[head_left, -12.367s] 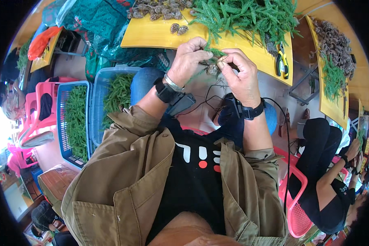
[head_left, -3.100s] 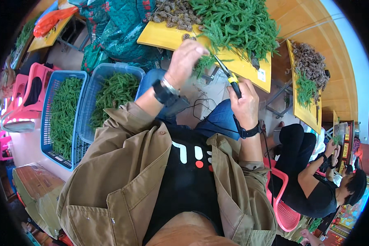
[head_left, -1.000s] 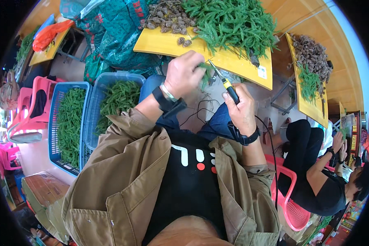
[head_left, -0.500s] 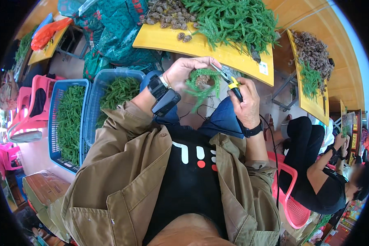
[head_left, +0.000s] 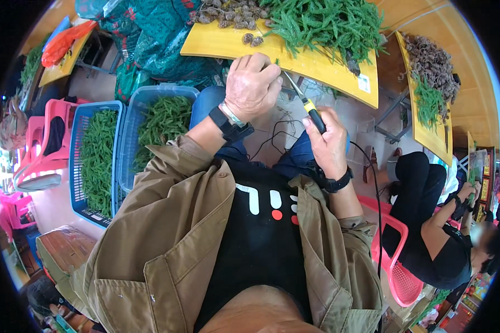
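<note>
My left hand (head_left: 253, 86) is raised in front of the yellow table, its back showing and its fingers curled closed. A small green tip of an artificial pine sprig (head_left: 277, 62) pokes out by its fingertips; the rest is hidden behind the hand. In my right hand (head_left: 329, 143) is a pair of long-nose pliers (head_left: 305, 102) with yellow and black handles. Their narrow jaws point up and left, with the tip close to the left fingertips. Whether the jaws grip anything cannot be made out.
On the yellow table (head_left: 222, 47) lie pine cones (head_left: 236, 14) and a heap of green sprigs (head_left: 322, 28). Two blue baskets (head_left: 72, 161) of greenery stand at my left. Another person (head_left: 428, 222) sits at right near a pink chair (head_left: 400, 277). A black cable (head_left: 378, 222) hangs beside my right arm.
My left hand has turned over and now hides the curled green sprig and pine cone that were visible in it. The pliers have shifted slightly down and point more upward.
</note>
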The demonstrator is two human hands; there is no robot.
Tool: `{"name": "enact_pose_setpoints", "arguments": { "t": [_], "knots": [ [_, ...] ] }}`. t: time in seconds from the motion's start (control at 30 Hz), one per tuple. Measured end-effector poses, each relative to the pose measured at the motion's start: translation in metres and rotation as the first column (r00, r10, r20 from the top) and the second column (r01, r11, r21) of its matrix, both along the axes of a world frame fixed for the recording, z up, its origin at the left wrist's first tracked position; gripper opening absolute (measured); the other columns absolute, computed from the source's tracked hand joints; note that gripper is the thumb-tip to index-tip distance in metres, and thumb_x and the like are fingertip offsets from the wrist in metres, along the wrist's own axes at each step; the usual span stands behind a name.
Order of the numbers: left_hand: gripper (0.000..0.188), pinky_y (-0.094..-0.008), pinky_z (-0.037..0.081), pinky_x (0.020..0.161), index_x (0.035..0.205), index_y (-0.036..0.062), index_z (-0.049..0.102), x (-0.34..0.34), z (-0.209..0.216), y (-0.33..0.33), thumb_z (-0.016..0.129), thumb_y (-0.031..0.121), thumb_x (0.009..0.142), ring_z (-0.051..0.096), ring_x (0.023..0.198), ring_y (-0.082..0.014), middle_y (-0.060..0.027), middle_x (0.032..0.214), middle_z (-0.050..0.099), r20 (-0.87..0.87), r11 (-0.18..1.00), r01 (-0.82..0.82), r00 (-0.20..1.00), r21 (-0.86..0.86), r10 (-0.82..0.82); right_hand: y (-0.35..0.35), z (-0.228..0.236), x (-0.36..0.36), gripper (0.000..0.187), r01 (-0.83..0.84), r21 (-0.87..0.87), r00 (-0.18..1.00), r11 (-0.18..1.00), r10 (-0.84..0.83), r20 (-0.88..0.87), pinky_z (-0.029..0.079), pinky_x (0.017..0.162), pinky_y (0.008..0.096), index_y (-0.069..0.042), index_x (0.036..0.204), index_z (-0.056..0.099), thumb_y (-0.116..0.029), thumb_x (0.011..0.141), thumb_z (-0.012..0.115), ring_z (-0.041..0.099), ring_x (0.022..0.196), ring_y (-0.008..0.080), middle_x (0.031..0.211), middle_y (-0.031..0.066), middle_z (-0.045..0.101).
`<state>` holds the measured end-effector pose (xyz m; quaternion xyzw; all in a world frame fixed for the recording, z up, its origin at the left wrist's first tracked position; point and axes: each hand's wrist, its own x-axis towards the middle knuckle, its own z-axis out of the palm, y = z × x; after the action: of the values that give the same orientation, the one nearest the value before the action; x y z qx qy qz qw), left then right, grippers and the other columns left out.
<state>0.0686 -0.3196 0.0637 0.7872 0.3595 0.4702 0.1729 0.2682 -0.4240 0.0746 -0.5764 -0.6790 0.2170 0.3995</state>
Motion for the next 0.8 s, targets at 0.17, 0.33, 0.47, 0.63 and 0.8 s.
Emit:
{"name": "enact_pose_setpoints", "arguments": {
  "t": [0.17, 0.33, 0.47, 0.63, 0.8],
  "knots": [
    [0.009, -0.0314, 0.046, 0.063, 0.082, 0.0013, 0.063, 0.003, -0.007, -0.004, 0.065, 0.01, 0.08, 0.055, 0.064, -0.0153, -0.0048, 0.077, 0.06, 0.276, 0.959, 0.093, 0.961, -0.267, -0.017, 0.003, 0.0, -0.003, 0.019, -0.005, 0.033, 0.994, 0.999, 0.001, 0.108, 0.048, 0.077, 0.0364, 0.002, 0.096, 0.06, -0.012, 0.084, 0.066, 0.061, 0.087, 0.0316, 0.105, 0.0156, 0.06],
    [0.012, -0.0321, 0.044, 0.057, 0.085, -0.0009, 0.062, -0.005, 0.002, 0.002, 0.063, 0.011, 0.082, 0.052, 0.057, -0.0181, -0.0055, 0.074, 0.058, 0.675, 0.574, 0.566, 0.737, -0.592, -0.031, 0.006, 0.006, 0.011, 0.02, -0.083, 0.191, 0.967, 0.978, 0.032, 0.254, 0.046, 0.084, 0.0373, 0.002, 0.099, 0.059, -0.01, 0.083, 0.064, 0.058, 0.096, 0.0327, 0.111, 0.0155, 0.058],
    [0.016, -0.0314, 0.042, 0.054, 0.09, -0.0018, 0.062, -0.015, -0.002, 0.008, 0.061, 0.013, 0.084, 0.05, 0.057, -0.017, -0.0074, 0.076, 0.059, 0.899, 0.046, 0.898, 0.437, -0.437, 0.014, 0.006, 0.009, 0.014, 0.021, -0.128, 0.21, 0.952, 0.969, 0.06, 0.302, 0.045, 0.087, 0.038, 0.002, 0.099, 0.059, -0.008, 0.081, 0.064, 0.056, 0.102, 0.0336, 0.114, 0.0156, 0.057],
    [0.02, -0.0305, 0.041, 0.055, 0.093, -0.0018, 0.062, -0.014, -0.011, 0.008, 0.06, 0.017, 0.085, 0.05, 0.057, -0.0168, -0.0087, 0.078, 0.06, 0.935, -0.048, 0.934, 0.353, -0.354, -0.03, 0.006, 0.011, 0.013, 0.021, -0.151, 0.219, 0.956, 0.964, 0.086, 0.279, 0.045, 0.087, 0.0379, 0.002, 0.097, 0.059, -0.007, 0.08, 0.065, 0.056, 0.102, 0.0345, 0.114, 0.0159, 0.057],
    [0.017, -0.0308, 0.043, 0.055, 0.09, -0.001, 0.062, -0.01, 0.0, 0.003, 0.062, 0.014, 0.083, 0.053, 0.06, -0.0171, -0.0065, 0.077, 0.061, 0.873, 0.161, 0.865, 0.486, -0.476, -0.03, 0.004, 0.009, 0.014, 0.019, -0.12, 0.239, 0.953, 0.963, 0.044, 0.3, 0.047, 0.082, 0.0371, 0.002, 0.096, 0.059, -0.008, 0.081, 0.066, 0.058, 0.094, 0.0336, 0.107, 0.0156, 0.058]
  ]
}}
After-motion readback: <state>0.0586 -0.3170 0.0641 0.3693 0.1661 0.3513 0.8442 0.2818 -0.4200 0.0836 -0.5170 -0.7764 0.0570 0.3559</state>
